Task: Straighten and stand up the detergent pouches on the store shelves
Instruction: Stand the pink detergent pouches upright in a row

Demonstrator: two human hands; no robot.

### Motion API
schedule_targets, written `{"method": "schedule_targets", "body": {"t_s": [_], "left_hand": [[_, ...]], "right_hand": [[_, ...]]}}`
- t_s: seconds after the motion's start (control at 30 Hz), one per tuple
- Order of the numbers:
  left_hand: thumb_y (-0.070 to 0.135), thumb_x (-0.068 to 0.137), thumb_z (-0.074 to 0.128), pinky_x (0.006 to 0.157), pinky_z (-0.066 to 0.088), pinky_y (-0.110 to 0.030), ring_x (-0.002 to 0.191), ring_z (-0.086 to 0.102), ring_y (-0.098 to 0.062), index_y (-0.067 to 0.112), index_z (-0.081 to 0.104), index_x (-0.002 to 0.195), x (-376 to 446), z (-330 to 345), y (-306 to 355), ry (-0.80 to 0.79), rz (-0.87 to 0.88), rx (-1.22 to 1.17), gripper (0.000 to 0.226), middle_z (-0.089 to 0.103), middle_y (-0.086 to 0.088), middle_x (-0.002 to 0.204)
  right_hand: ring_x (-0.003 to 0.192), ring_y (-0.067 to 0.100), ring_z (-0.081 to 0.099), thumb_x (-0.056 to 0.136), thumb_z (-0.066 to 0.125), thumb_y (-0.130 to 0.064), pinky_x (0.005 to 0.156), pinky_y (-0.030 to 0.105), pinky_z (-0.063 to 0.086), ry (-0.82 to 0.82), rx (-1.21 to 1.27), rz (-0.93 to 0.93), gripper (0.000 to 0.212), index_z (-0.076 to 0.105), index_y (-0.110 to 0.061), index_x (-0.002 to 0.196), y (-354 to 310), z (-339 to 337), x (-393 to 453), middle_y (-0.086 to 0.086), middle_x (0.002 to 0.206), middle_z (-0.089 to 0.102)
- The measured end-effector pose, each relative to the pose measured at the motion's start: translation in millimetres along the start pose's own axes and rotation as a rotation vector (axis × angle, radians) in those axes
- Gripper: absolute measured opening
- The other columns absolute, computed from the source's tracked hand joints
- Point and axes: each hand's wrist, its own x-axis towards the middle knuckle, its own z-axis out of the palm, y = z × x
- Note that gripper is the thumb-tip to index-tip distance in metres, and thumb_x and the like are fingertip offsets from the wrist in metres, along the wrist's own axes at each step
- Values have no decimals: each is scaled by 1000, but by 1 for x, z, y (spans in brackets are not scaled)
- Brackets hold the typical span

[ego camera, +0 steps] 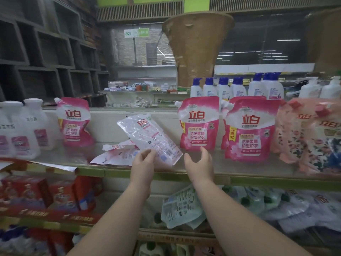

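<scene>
The person's left hand (pixel 144 159) pinches the lower edge of a pale pink pouch (pixel 149 138), held tilted with its back label toward us; the red 立白 logo shows near its top. Their right hand (pixel 200 163) hangs open beside it, fingers relaxed, holding nothing. Another pouch (pixel 114 154) lies flat on the shelf (pixel 166 175) near its green front edge. To the right stand upright pink pouches (pixel 200 124), reading 立白 and 洁净柔顺 护型护衣. One more stands at left (pixel 74 122), leaving an open gap of shelf between them.
</scene>
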Motion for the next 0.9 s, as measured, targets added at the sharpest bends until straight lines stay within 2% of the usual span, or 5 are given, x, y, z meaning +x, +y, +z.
{"method": "schedule_targets", "body": {"t_s": [0.3, 0.47, 0.57, 0.7, 0.9], "left_hand": [[31, 102, 70, 91, 56, -39, 96, 69, -19, 20, 64, 126, 31, -42, 1, -79, -15, -6, 27, 73, -4, 109], [45, 85, 71, 110, 54, -50, 118, 71, -20, 29, 69, 121, 42, -57, 14, -82, -31, 8, 40, 76, 3, 122], [44, 90, 71, 109, 55, -49, 118, 72, -18, 30, 71, 125, 48, -63, 19, -121, -39, 0, 38, 77, 6, 122], [48, 83, 73, 110, 54, -48, 121, 71, -17, 33, 65, 138, 63, -67, 20, -151, -44, -31, 58, 75, 7, 130], [45, 83, 68, 108, 55, -56, 117, 73, -29, 30, 74, 120, 80, -64, 26, -219, -21, 15, 40, 80, 1, 118]], "right_hand": [[145, 23, 47, 99, 71, -39, 98, 32, 44, 19, 1, -14, 73, 39, -24, 162, -23, 58, -10, 0, 162, 40], [127, 15, 53, 99, 71, -38, 90, 28, 55, 38, 1, -18, 71, 40, -23, 161, -29, 79, -13, 0, 157, 44], [112, 8, 47, 100, 70, -37, 66, 9, 40, 26, -32, -35, 68, 40, -21, 159, -32, 90, -14, -1, 151, 45], [133, 13, 51, 98, 72, -40, 95, 27, 55, 40, -40, -101, 72, 39, -24, 160, -38, 109, -15, -4, 158, 40], [138, 16, 48, 90, 73, -50, 111, 33, 42, 45, -173, -255, 66, 50, -28, 149, -49, 133, -11, -10, 148, 52]]}}
